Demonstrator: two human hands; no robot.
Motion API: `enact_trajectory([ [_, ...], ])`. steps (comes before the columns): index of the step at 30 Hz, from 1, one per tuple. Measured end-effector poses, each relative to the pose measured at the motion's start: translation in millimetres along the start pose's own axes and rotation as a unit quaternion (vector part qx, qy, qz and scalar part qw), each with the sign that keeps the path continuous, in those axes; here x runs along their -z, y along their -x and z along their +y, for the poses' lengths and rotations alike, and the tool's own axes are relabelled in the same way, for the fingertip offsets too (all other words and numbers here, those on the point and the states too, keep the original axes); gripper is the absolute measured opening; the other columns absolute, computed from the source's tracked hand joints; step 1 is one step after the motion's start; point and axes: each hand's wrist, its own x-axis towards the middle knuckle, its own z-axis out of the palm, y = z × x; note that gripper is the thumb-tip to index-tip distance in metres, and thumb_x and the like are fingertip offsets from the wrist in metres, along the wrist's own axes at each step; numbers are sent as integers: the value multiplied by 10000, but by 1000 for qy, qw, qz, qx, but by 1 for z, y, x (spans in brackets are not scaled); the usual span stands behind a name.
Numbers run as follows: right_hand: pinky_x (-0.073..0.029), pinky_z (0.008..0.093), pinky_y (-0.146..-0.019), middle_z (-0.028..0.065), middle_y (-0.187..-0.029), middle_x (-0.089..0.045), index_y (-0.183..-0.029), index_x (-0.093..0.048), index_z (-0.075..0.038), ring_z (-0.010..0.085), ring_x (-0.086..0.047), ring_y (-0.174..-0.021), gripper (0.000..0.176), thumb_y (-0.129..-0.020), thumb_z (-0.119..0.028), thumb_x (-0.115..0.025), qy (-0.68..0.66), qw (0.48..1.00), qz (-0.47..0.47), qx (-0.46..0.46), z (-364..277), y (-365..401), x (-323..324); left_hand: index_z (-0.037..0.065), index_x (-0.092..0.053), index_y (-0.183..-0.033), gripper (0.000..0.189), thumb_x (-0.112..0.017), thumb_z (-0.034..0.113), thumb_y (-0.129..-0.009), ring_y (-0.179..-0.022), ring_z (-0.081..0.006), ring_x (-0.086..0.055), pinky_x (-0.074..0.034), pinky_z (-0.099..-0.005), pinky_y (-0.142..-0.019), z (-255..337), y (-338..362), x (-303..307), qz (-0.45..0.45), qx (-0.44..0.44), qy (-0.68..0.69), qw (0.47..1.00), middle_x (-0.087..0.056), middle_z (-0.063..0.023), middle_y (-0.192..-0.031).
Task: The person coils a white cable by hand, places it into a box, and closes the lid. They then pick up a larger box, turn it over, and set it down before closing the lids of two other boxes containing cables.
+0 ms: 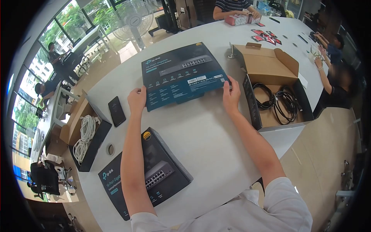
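Between my hands is a dark TP-Link network switch box [181,73], its printed lid and teal front flap facing me. My left hand [137,101] grips the box's left front corner, fingers curled at the edge. At the right front corner, my right hand [232,94] holds the flap with the thumb on top and the other fingers partly hidden. A second TP-Link switch box [166,170] lies on the table below, partly covered by my left forearm. Right of my right hand stands an open box [266,62] with coiled black cables [276,102] inside.
On the left, an open box [87,162] holds white cables [85,131]. A black phone [116,111] and a tape roll [110,149] lie on the white table [208,135]. Red packets [266,36] lie farther back. Other people sit around the table; a fan [133,21] stands behind.
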Motion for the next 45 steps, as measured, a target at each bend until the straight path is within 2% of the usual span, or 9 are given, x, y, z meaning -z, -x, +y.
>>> enact_trajectory([
  [9, -438, 251, -684, 81, -1071, -582, -1200, -607, -6, 153, -565, -877, 307, -973, -204, -550, -30, 999, -3, -15, 0, 0, 0, -58, -684, -965, 428, -551, 342, -889, -500, -242, -655, -533, -326, -482, 4, 1, 5, 3, 44, 36, 998, -681, -187, -712],
  [19, -425, 252, -686, 70, -1090, -586, -1209, -606, -20, 141, -561, -886, 296, -981, -197, -537, -40, 999, -4, 0, 14, -1, -4, -58, -682, -955, 457, -530, 366, -882, -472, -216, -638, -525, -315, -505, -1, -2, 5, -26, 46, 47, 997, -663, -155, -643],
  [29, -466, 276, -749, 102, -1118, -587, -1239, -571, -13, 173, -579, -932, 312, -976, -178, -540, -59, 998, -17, 3, 24, -3, -6, -42, -691, -947, 458, -503, 371, -884, -494, -228, -650, -533, -326, -528, -9, -7, 0, -52, 65, 54, 995, -674, -154, -684],
  [35, -497, 306, -765, 138, -1149, -607, -1253, -548, 7, 205, -595, -960, 352, -947, -165, -571, 26, 998, -51, -32, 27, -2, -4, -3, -672, -1027, 502, -388, 407, -970, -663, -281, -695, -529, -398, -736, -19, -10, -12, -96, 31, -57, 993, -694, -176, -790],
  [38, -491, 319, -851, 159, -1196, -609, -1302, -510, 18, 235, -600, -1029, 410, -942, -167, -576, 32, 995, -70, -70, 12, -1, -2, 9, -658, -1061, 558, -342, 464, -998, -687, -282, -691, -518, -400, -757, -40, -21, -26, -83, -12, -111, 990, -701, -173, -831],
  [41, -460, 328, -938, 180, -1237, -599, -1359, -457, 19, 261, -591, -1101, 498, -928, -185, -601, 23, 995, -73, -62, 23, -3, -9, 5, -675, -1033, 640, -321, 536, -993, -687, -279, -688, -516, -402, -747, -26, -14, -16, -124, 50, -69, 989, -696, -177, -800],
  [45, -430, 325, -986, 181, -1241, -597, -1396, -424, 14, 258, -578, -1140, 595, -891, -192, -662, -10, 991, -120, -51, 39, -9, -11, -1, -705, -944, 723, -306, 601, -978, -725, -280, -691, -506, -405, -759, -22, -11, -12, -126, 53, -13, 991, -689, -172, -752],
])
